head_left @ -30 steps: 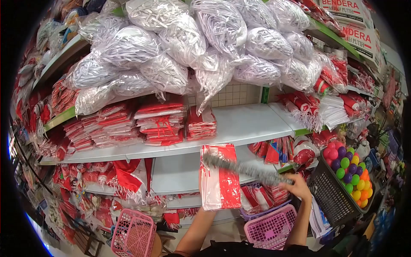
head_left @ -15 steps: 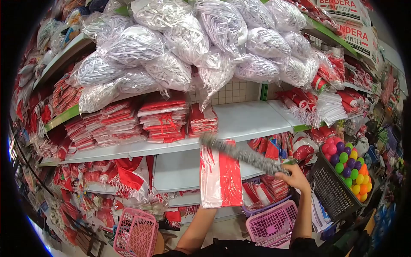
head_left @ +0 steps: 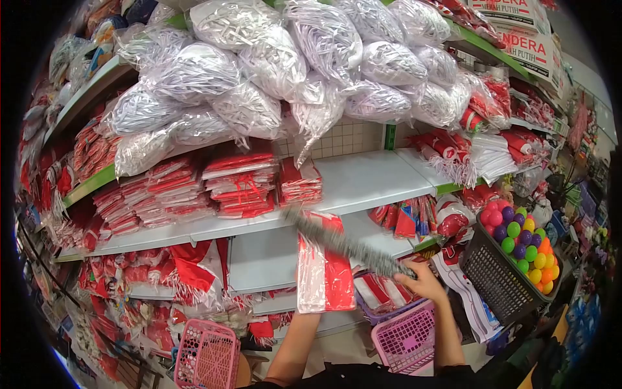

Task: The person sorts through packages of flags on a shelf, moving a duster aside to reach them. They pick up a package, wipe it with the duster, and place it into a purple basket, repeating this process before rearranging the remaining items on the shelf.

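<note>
My right hand (head_left: 422,280) is wrapped round one end of a grey duster (head_left: 350,245), blurred by motion, which slants up and left. The duster crosses in front of a red-and-white folded flag in a clear plastic packet (head_left: 327,285). My left hand (head_left: 307,320) holds this packet from below and behind, and its fingers are mostly hidden. Behind it runs the pale grey shelf (head_left: 363,181), where a small stack of red-and-white packets (head_left: 300,185) lies beside a larger stack (head_left: 240,188).
Bags of white strips (head_left: 324,39) overhang the shelf. A pink basket (head_left: 206,356) is low on the left, another pink basket (head_left: 405,337) on the right. At the right stands a black crate (head_left: 502,285) with several coloured balls (head_left: 518,236).
My right hand and the duster have moved left and slightly down. The flag packet has shifted slightly left, and the whole view has shifted a little.
</note>
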A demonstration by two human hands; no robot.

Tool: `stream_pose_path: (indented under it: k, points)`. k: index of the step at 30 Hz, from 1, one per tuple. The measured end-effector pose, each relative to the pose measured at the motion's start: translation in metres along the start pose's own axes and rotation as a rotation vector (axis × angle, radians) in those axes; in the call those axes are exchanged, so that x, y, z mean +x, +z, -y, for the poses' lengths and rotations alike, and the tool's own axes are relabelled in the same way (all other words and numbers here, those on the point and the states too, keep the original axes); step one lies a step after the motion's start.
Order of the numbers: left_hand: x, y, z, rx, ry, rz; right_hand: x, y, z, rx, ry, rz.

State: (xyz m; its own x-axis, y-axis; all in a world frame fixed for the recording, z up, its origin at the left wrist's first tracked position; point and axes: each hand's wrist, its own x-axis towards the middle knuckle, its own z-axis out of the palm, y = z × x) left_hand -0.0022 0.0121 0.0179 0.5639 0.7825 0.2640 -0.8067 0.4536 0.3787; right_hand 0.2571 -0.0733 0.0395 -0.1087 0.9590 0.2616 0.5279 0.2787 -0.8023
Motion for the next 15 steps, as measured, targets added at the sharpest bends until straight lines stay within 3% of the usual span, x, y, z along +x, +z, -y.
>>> stream_pose_path:
  k: [2, 3, 4, 5, 7, 8, 11, 12, 15]
  points:
    - [0.001, 0.001, 0.007, 0.176, 0.045, -0.184, 0.003, 0.03, 0.011, 0.193, 0.001, -0.242]
    - [0.001, 0.001, 0.01, 0.266, 0.068, -0.277, 0.001, 0.044, 0.02, 0.45, 0.234, -0.258]
    - [0.001, 0.001, 0.013, 0.358, 0.093, -0.368, 0.0, 0.058, 0.021, 0.566, 0.29, -0.285]
    - [0.004, 0.002, 0.019, 0.431, 0.146, -0.378, 0.001, 0.069, 0.021, 0.682, 0.343, -0.309]
    - [0.006, 0.007, 0.033, 0.574, 0.252, -0.405, 0.005, 0.069, 0.049, 0.851, 0.247, -0.168]
    - [0.005, 0.012, 0.033, 0.6, 0.253, -0.387, 0.011, 0.079, 0.036, 0.734, 0.216, -0.282]
    - [0.002, 0.016, 0.021, 0.494, 0.206, -0.293, 0.021, 0.082, 0.032, 0.694, 0.04, -0.395]
    - [-0.002, 0.033, 0.015, 0.414, 0.153, -0.368, 0.02, 0.08, 0.036, 0.691, 0.128, -0.42]
    - [-0.004, 0.013, 0.006, 0.255, 0.178, -0.237, 0.024, 0.075, 0.037, 0.908, 0.124, -0.4]
